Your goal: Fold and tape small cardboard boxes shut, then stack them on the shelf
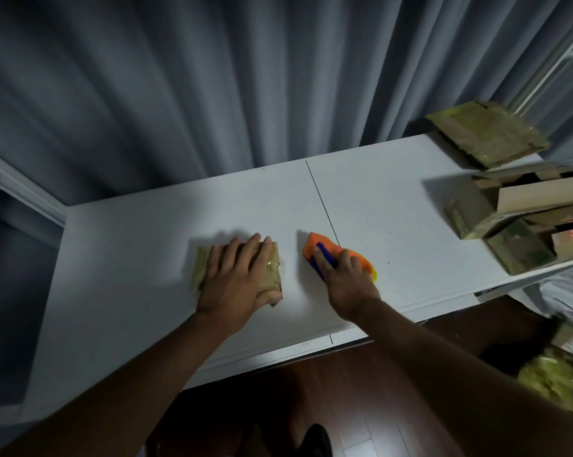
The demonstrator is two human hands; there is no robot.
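— Brown cardboard, glossy with tape: small box (242,270) flat on the white table (394,206), near the middle, a little left of the seam.
— Pinned there why?
— Probably to stop sliding while tape goes on. Left hand (237,278) spread over the top, fingers straight, pressing down; thumb at the near right corner, hard to tell whether hooked round the edge.
— And on the right?
— Orange tape dispenser (338,255) with a blue part, resting on the table just beside the box, not touching. Right hand (346,278) wrapped over it from the near side, grip clamped round the body, index finger stretched forward along the blue part.
— Held so for what reason?
— Likely ready to draw across the box, or just parked; impossible to say which.
— Tape already on the seam?
— Shiny patches on the visible top, yes; full closure hidden under the palm.
— Elsewhere?
— Far right, a taped flat box (486,136) perched on a larger open carton (526,199) with more cardboard inside. Grey curtain (212,77) behind. Nothing clearly a shelf stack in view, so stacking seems not yet done for this one.
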